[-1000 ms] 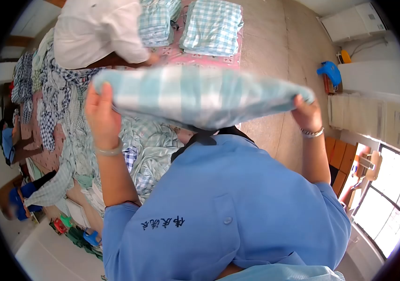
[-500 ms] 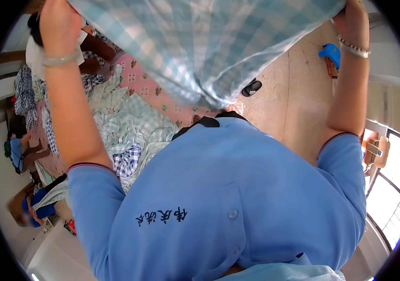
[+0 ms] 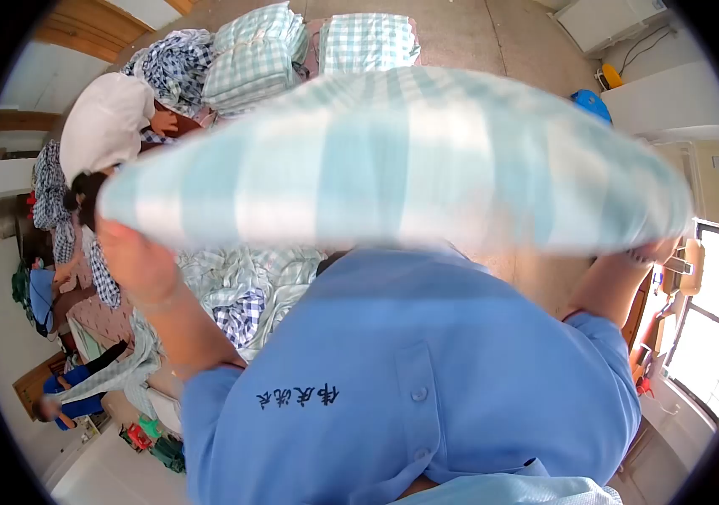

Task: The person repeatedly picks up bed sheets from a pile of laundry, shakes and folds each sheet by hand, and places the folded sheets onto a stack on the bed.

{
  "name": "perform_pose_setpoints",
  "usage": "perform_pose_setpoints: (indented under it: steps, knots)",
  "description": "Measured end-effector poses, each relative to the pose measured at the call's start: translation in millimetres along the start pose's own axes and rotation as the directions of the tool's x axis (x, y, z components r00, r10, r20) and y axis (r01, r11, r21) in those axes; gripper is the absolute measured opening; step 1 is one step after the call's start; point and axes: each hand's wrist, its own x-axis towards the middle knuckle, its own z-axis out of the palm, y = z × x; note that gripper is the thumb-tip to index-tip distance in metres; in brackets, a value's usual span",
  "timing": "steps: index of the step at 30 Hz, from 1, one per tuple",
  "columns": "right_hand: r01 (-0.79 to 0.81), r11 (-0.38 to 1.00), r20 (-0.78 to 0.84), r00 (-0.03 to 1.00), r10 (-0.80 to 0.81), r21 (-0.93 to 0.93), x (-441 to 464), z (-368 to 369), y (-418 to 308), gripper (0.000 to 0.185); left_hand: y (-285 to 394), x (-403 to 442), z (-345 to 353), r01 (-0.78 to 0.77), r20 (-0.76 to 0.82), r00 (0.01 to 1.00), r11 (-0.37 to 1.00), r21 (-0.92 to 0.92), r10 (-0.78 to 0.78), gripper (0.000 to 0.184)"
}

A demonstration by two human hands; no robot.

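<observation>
A large light-green-and-white checked sheet (image 3: 368,172) stretches across the view in front of my chest, blurred by motion and billowing upward. At its left end my left hand (image 3: 136,263) is closed on the edge. My right hand (image 3: 656,250) grips the opposite end, mostly hidden by the fabric, with a bracelet showing at the wrist. Below the sheet, on the left, lies a loose heap of pale checked cloth (image 3: 237,273) with a blue-and-white checked piece (image 3: 240,316) on it.
Folded checked stacks (image 3: 258,55) (image 3: 368,42) stand ahead, beside a dark checked pile (image 3: 176,67). A co-worker in a white top (image 3: 107,122) bends close on the left. Other people (image 3: 77,383) are farther left. A blue object (image 3: 592,105) lies to the right, near windows (image 3: 700,328).
Both hands have come down and toward me, spread wide. The sheet, which hung in gathered folds, now billows flat between them. My view has tilted to show the stacks ahead.
</observation>
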Motion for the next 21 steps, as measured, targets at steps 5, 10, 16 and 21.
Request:
perform_pose_setpoints:
  steps: [5, 10, 16, 21]
  knots:
    - [-0.558, 0.743, 0.333, 0.826, 0.455, 0.370, -42, 75, 12, 0.051, -68, -82, -60, 0.402, 0.034, 0.914, 0.914, 0.043, -0.404, 0.023]
    - [-0.415, 0.899, 0.208, 0.900, 0.384, 0.137, -75, 74, -3, 0.030, -58, -103, -86, 0.221, 0.100, 0.960, 0.925, 0.311, -0.262, 0.023]
    - [-0.364, 0.771, -0.156, 0.848, 0.506, 0.523, -14, 76, 0, 0.028, -37, -17, -46, 0.199, 0.051, 0.976, 0.958, 0.207, -0.214, 0.032]
    - [-0.600, 0.603, 0.019, 0.717, 0.697, 0.526, 101, 74, 125, 0.032, -156, 119, -61, 0.653, -0.007, 0.755, 0.754, -0.071, -0.655, 0.030]
